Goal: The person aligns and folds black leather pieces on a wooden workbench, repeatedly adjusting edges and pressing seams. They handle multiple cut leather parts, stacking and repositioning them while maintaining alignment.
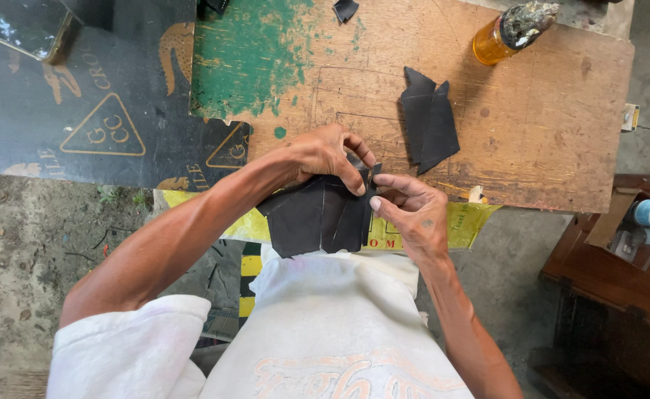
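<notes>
I hold a flat black leather piece point(316, 219) with pale marked lines just in front of my body, at the near edge of the wooden board point(532, 125). My left hand point(328, 154) pinches its upper edge between thumb and fingers. My right hand point(410, 210) grips the right side of the same piece, thumb pressed near a narrow upright flap. A small stack of cut black leather pieces point(428, 118) lies on the board just beyond my hands.
An amber glue bottle point(504, 34) with a crusted cap lies at the board's far right. A black printed sheet point(96, 103) covers the left. A yellow bag point(465, 222) hangs under the board's edge. A dark wooden stool point(620, 273) with small bottles stands right.
</notes>
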